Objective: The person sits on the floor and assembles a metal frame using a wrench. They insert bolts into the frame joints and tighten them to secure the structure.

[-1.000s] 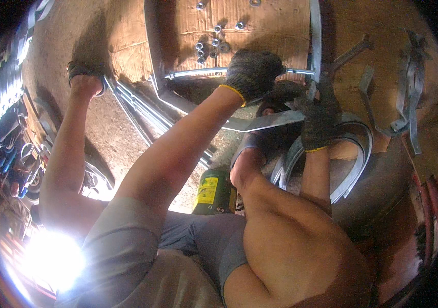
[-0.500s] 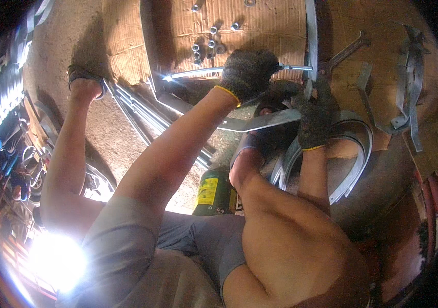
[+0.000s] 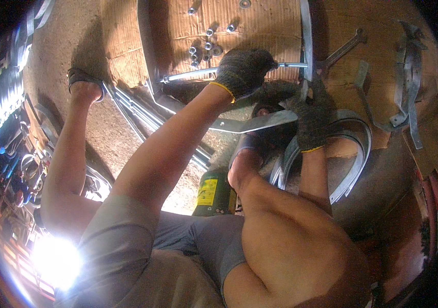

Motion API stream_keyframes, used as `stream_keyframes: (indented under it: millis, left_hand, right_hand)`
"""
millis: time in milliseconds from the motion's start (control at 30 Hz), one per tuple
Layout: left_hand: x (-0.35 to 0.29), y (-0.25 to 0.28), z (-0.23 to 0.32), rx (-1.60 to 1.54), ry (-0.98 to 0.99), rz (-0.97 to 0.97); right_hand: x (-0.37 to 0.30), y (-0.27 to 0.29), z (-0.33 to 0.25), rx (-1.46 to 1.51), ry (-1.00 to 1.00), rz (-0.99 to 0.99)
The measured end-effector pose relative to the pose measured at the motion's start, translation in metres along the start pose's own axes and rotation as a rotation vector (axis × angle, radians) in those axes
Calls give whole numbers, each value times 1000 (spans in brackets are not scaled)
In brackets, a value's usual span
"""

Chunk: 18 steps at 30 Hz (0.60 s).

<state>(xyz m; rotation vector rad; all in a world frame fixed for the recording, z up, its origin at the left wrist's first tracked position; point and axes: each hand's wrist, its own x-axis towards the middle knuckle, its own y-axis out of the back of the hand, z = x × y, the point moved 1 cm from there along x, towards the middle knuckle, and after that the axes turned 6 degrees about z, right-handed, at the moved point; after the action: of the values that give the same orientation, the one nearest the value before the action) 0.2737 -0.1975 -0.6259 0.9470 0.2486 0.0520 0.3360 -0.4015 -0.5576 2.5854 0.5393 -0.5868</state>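
My left hand (image 3: 243,75), in a dark knitted glove with a yellow cuff, is closed round a thin shiny threaded rod (image 3: 290,65). The rod runs across a bent flat-bar metal frame (image 3: 304,31), from its left side to its right. My right hand (image 3: 311,118), gloved alike, is closed on the frame near its lower right corner; its fingertips are partly hidden. The frame's near bar (image 3: 260,123) passes above my right foot. Just right of the rod's end lies an open-ended wrench (image 3: 344,50). Several nuts (image 3: 208,45) and a washer (image 3: 244,4) rest on cardboard (image 3: 260,31) inside the frame.
Curved metal strips (image 3: 365,143) are stacked beside my right forearm. Bent brackets (image 3: 403,97) lie at the far right. A bundle of rods (image 3: 137,110) rests on the floor between my legs, near a green container with a yellow label (image 3: 207,191). A bright lamp (image 3: 57,262) glares lower left.
The view has shifted slightly, with the frame, nuts and wrench appearing a little further left. Both hands keep their holds. A bright glint at the rod's left end has faded.
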Motion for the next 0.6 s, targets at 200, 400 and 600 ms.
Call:
stream_keyframes:
  millis: [200, 400, 600]
  left_hand:
    - [0, 6, 2, 67, -52, -44]
    - [2, 13, 13, 118, -28, -109]
    - [-6, 9, 13, 59, -31, -2]
  right_hand:
    - [-3, -4, -4, 123, -98, -8]
    - [-3, -4, -2, 100, -78, -46]
    - [-1, -5, -3, 114, -120, -37]
